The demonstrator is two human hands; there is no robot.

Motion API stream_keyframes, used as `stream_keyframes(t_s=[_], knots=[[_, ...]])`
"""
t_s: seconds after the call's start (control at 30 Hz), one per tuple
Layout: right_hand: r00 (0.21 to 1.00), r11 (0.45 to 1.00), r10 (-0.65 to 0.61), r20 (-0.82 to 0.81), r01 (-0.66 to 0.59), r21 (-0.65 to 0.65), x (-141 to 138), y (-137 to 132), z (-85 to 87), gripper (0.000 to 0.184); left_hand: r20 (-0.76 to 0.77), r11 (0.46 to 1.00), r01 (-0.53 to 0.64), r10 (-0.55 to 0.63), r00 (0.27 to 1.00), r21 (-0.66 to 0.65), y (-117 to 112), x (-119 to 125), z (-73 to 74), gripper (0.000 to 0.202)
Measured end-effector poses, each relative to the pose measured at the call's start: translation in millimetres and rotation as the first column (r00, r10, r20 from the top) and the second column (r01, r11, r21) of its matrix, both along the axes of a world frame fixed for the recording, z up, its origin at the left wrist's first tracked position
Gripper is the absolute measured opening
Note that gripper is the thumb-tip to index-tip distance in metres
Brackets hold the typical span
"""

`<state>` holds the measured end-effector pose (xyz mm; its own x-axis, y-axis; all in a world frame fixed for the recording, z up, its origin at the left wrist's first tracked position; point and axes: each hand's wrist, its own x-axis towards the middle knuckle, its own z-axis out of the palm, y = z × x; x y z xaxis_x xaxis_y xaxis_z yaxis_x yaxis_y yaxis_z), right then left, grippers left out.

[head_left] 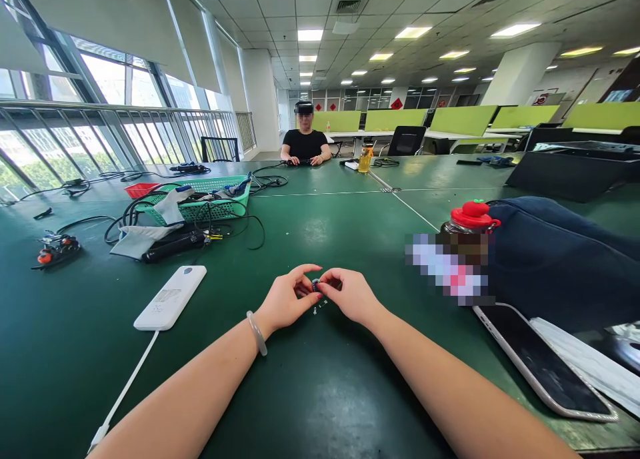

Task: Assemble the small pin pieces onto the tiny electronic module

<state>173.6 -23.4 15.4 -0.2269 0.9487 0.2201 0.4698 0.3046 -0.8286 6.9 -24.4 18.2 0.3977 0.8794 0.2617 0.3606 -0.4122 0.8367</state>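
Observation:
My left hand and my right hand meet over the middle of the green table. Between their fingertips is a small dark, ridged piece, too small to name and partly covered by the fingers. The right thumb and index finger pinch it, while the left fingers curve around its other side. Just below the fingers, a few tiny whitish bits lie on the tabletop. A pale bangle circles the left wrist.
To the left lie a white power bank with a cable, a green basket with cables, and a small device. On the right are a phone, a red-lidded jar and a dark bag. Across the table sits a person.

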Motion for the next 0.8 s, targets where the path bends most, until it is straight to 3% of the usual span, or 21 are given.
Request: stream_keyframes(t_s=[0.37,0.5,0.8], knots=[[0.993,0.983,0.118,-0.019,-0.119,-0.14,1,2,-3.2,0.014,-0.365,0.982,0.104,-0.039,0.93,0.159,-5,-2,10.2,0.039],[0.99,0.988,0.134,0.047,-0.13,-0.077,0,1,-2.8,0.017,-0.406,0.979,0.099,-0.018,0.914,0.18,-6,-3,10.4,0.037],[0.953,0.971,0.082,0.292,-0.143,0.192,-2,-3,-0.1,0.013,-0.405,0.965,0.102,0.004,0.914,0.24,-4,-3,6.4,0.04]])
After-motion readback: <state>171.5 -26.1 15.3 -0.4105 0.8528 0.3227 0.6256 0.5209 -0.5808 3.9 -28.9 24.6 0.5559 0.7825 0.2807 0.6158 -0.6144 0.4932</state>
